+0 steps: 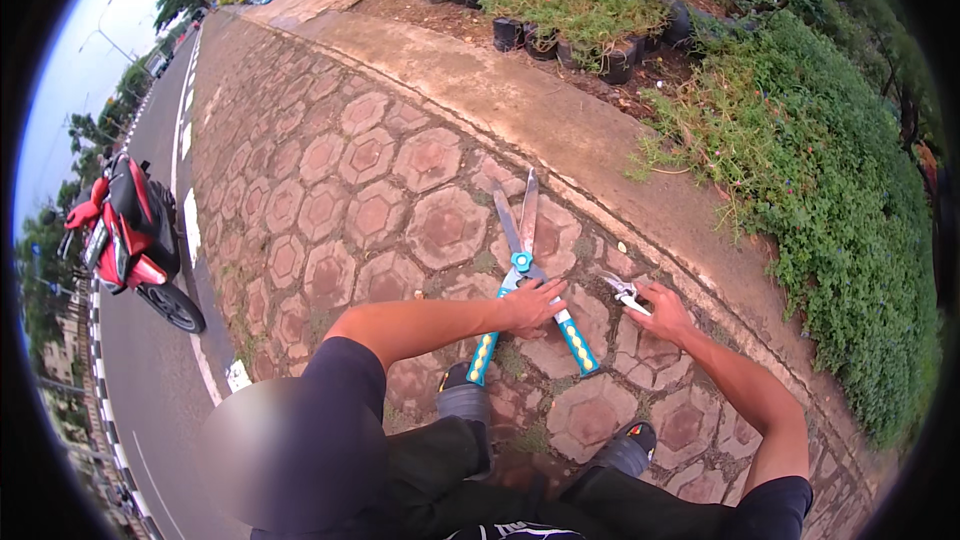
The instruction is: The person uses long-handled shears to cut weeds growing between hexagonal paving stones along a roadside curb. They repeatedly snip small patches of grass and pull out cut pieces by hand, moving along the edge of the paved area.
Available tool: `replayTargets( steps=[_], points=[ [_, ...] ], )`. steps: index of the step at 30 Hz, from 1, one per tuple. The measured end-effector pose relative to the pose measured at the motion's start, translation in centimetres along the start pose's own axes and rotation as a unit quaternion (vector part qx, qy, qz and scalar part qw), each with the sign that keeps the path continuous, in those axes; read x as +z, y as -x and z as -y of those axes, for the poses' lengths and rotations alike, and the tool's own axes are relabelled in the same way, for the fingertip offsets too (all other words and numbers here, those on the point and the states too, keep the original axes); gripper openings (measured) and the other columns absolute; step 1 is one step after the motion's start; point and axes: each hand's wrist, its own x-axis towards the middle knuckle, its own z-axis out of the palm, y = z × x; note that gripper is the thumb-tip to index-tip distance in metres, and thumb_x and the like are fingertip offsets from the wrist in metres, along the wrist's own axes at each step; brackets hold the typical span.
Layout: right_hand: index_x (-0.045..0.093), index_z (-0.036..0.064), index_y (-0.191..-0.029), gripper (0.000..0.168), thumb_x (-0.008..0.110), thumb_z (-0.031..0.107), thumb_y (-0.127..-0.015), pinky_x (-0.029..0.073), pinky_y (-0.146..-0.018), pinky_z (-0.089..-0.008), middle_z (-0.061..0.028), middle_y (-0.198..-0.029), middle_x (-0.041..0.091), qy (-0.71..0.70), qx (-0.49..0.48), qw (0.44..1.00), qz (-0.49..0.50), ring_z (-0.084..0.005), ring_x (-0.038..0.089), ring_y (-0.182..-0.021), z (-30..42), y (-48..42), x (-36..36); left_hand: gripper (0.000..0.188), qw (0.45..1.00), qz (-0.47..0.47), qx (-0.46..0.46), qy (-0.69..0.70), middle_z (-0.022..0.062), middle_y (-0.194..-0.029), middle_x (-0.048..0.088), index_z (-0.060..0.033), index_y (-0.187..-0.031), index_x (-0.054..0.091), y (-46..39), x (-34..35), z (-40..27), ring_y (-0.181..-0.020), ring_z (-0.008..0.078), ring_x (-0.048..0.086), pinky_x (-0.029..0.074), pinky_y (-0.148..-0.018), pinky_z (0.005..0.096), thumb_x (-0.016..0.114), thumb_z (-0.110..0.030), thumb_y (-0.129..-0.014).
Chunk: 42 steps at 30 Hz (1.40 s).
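A pair of hedge shears with teal and yellow handles lies on the hexagonal pavers before me. Its blades are spread in a narrow V and point away from me. Over the shears, just below the pivot, is my left hand, fingers apart, reaching across the space between the handles; whether it grips or only touches them cannot be told. To the right of the shears, my right hand has its thumb and fingers on the white handles of small pruning shears. The pruner's blades point up and left, away from my palm.
A concrete kerb strip runs diagonally past the pavers. Beyond it are black-potted flowering plants and a dense green hedge. A red motorcycle stands at the road's edge on the left. My shoes are near the handles.
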Motion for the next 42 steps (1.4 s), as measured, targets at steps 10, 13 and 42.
replayTargets(
  steps=[10, 13, 42],
  points=[
    [0.057, 0.007, -0.129, 0.069, 0.074, 0.043, -0.073, 0.042, -0.097, -0.0435, -0.0185, -0.118, 0.058, 0.133, -0.121, 0.982, 0.057, -0.0355, 0.054, -0.111, -0.4, -3.0, -2.9, 0.077, 0.996, 0.082, 0.038, -0.024, 0.0173, -0.155, 0.020, -0.0129, -0.127, 0.046, 6.0, -0.6, 0.2, -0.144, 0.0309, 0.023, 0.029, -0.109, 0.0536, 0.082, -0.035, -0.063],
    [0.058, 0.010, -0.129, 0.068, 0.073, 0.044, -0.072, 0.042, -0.095, -0.0430, -0.0177, -0.114, 0.058, 0.153, -0.157, 0.974, 0.051, -0.0342, 0.055, -0.108, -0.2, -3.8, -2.7, 0.078, 0.996, 0.059, 0.049, -0.033, 0.0134, -0.155, 0.022, -0.0155, -0.122, 0.047, 7.2, -0.3, 0.7, -0.143, 0.0277, 0.025, 0.032, -0.107, 0.0517, 0.086, -0.030, -0.056],
    [0.036, 0.001, -0.141, 0.089, 0.073, 0.038, -0.069, 0.041, -0.099, -0.0433, -0.0209, -0.127, 0.047, 0.070, 0.082, 0.994, -0.022, -0.0375, 0.047, -0.118, -3.2, 3.9, -1.5, 0.073, 0.994, 0.004, 0.102, -0.030, 0.0127, -0.157, 0.017, -0.0109, -0.150, 0.025, -8.6, -1.8, -1.8, -0.143, 0.0312, 0.025, 0.033, -0.107, 0.0476, 0.047, -0.051, -0.093]
  ],
)
